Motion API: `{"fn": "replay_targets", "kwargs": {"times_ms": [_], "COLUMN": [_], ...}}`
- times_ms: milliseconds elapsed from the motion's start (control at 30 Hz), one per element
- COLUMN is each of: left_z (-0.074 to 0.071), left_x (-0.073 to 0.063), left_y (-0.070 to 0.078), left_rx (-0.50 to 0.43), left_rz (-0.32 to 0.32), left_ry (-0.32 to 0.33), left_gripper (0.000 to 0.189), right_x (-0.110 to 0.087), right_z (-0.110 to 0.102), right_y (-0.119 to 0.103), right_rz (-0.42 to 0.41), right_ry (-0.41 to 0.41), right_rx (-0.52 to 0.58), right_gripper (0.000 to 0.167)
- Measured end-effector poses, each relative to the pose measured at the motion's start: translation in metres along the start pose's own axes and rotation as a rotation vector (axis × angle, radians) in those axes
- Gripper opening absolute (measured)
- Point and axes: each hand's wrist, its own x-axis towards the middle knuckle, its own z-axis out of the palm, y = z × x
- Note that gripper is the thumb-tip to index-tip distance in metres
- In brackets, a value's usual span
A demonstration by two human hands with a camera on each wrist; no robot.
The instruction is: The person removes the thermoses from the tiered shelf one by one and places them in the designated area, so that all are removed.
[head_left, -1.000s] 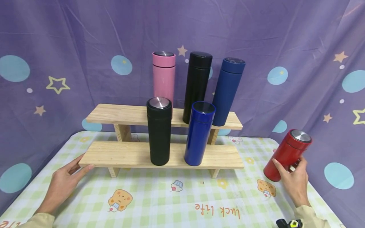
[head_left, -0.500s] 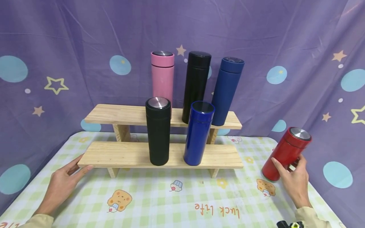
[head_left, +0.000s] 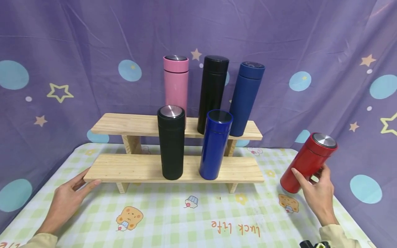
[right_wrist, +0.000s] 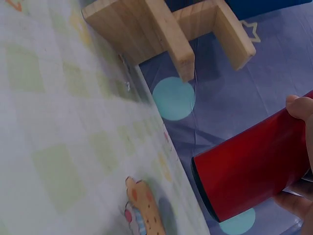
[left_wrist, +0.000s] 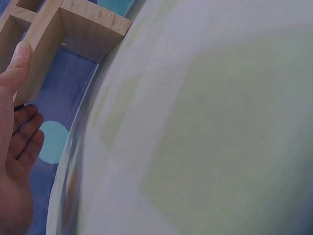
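Note:
On the right, my right hand point(head_left: 319, 196) grips a red thermos bottle point(head_left: 305, 163) with a silver lid top. The bottle leans to the right, and in the right wrist view its dark base point(right_wrist: 205, 191) is off the tablecloth. My left hand point(head_left: 68, 198) holds the left end of a two-tier wooden shelf point(head_left: 130, 168), thumb along the front edge. On the lower tier stand a black thermos point(head_left: 171, 148) and a glossy blue thermos point(head_left: 215, 148). The upper tier carries a pink thermos point(head_left: 176, 86), another black thermos point(head_left: 214, 93) and a matte navy thermos point(head_left: 247, 100).
A green-and-white checked tablecloth point(head_left: 173, 220) with printed cartoons covers the table. Behind it hangs a purple curtain point(head_left: 93, 51) with stars and dots. To the left of the bottles, both shelf tiers show bare wood.
My right hand has raised the red thermos a little off the table and shifted it slightly left. My left hand keeps its hold on the shelf end.

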Motion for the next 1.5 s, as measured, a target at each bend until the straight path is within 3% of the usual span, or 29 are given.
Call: {"fn": "replay_targets", "kwargs": {"times_ms": [667, 1500], "left_z": [-0.001, 0.000], "left_x": [0.000, -0.001], "left_y": [-0.001, 0.000], "left_rx": [-0.005, -0.016], "left_rz": [0.008, 0.003], "left_ry": [0.009, -0.002], "left_gripper": [0.080, 0.081], "right_x": [-0.005, -0.010], "right_z": [0.007, 0.025], "right_y": [-0.031, -0.064], "right_rz": [-0.102, -0.238], "right_ry": [0.030, 0.012], "right_rx": [0.092, 0.181], "right_gripper": [0.073, 0.067]}}
